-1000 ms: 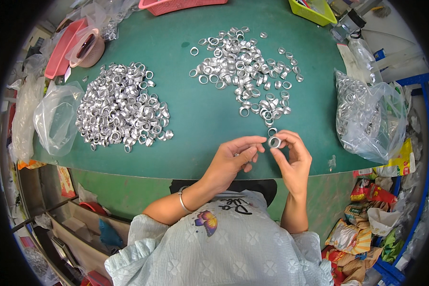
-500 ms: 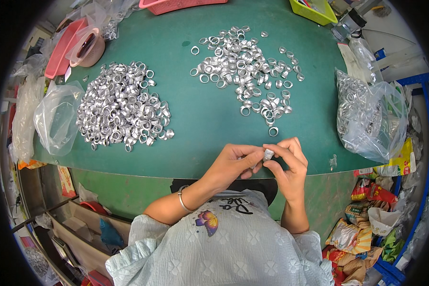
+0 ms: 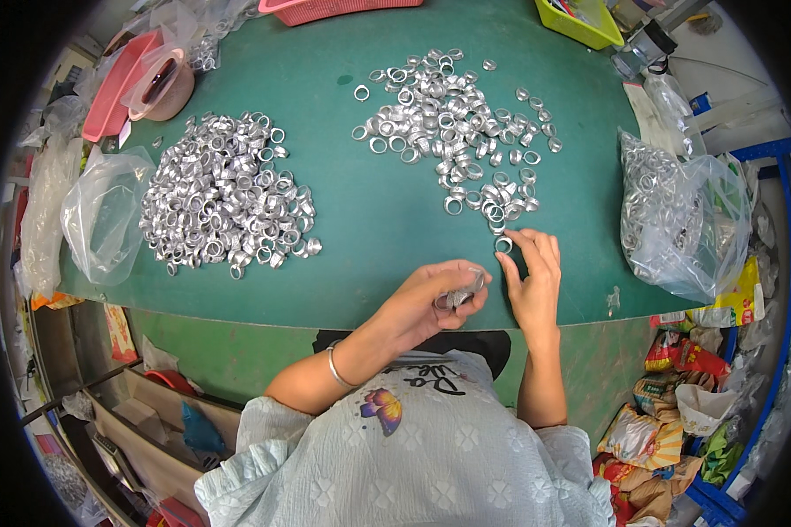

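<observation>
My left hand point(image 3: 433, 301) is closed around a few silver metal rings point(image 3: 456, 298), near the table's front edge. Thumb and forefinger of my right hand point(image 3: 533, 274) are at either side of a single ring point(image 3: 503, 245), which lies on the green table point(image 3: 351, 228) at the near end of a loose heap. That scattered heap of silver rings point(image 3: 448, 123) stretches back toward the table's far middle. A bigger, denser pile of rings point(image 3: 224, 193) sits to the left.
A clear plastic bag of rings point(image 3: 664, 198) stands at the right edge; another clear bag point(image 3: 105, 215) lies left of the big pile. Pink baskets point(image 3: 123, 88) and a pink bowl point(image 3: 164, 88) are at the far left. A lime-green basket point(image 3: 580, 22) sits at the far right.
My hands have come apart. The right one has reached forward to the ring at the heap's near end; the left has turned, showing the rings in its fingers.
</observation>
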`<move>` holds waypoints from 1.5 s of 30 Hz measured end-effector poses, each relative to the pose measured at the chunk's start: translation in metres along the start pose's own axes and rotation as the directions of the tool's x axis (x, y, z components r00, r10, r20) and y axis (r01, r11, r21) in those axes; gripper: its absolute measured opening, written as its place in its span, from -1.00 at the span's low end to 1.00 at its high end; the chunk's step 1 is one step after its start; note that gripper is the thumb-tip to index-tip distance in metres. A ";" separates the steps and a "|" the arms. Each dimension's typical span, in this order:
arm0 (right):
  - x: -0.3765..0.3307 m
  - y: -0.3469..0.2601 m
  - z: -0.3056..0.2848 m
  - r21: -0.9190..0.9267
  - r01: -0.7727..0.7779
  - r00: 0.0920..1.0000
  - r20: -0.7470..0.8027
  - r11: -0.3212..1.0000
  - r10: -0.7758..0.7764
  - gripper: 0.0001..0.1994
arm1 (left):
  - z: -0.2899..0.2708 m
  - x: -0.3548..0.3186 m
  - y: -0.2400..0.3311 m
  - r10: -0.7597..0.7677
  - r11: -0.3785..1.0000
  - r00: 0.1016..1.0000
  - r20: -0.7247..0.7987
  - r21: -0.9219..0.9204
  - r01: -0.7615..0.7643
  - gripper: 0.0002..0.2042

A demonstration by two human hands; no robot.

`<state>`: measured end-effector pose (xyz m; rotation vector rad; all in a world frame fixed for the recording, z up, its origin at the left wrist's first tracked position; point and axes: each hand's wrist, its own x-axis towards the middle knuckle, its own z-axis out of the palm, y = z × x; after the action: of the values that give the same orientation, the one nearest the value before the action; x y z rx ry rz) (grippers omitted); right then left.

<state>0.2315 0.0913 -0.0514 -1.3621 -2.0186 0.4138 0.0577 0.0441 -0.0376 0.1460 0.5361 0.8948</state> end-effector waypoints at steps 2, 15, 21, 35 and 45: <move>-0.001 -0.004 -0.002 0.133 -0.074 0.997 0.024 0.988 0.072 -0.70 | 0.000 -0.001 0.002 0.006 1.000 1.000 0.019 -0.007 -0.005 -0.81; -0.013 -0.043 -0.016 0.287 0.094 0.993 -0.093 0.953 -0.070 -0.71 | 0.002 0.001 -0.013 0.327 0.863 0.942 -0.083 0.433 -0.261 -0.78; -0.013 -0.048 -0.017 0.200 0.226 0.971 -0.120 0.953 -0.205 -0.77 | 0.016 -0.002 -0.010 0.480 0.655 0.876 -0.053 0.686 -0.317 -0.71; 0.031 0.003 -0.001 -0.186 0.038 0.998 -0.046 0.982 -0.047 -0.77 | 0.010 -0.006 0.001 0.282 0.922 0.950 0.134 0.237 -0.307 -0.66; 0.015 0.012 -0.008 0.259 -0.253 0.962 -0.032 0.932 0.270 -0.93 | -0.004 0.000 0.000 0.192 0.980 0.981 0.034 0.041 -0.193 -0.78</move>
<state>0.2418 0.1090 -0.0479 -1.4644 -1.6677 0.7092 0.0555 0.0434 -0.0412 0.2546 0.5203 1.0683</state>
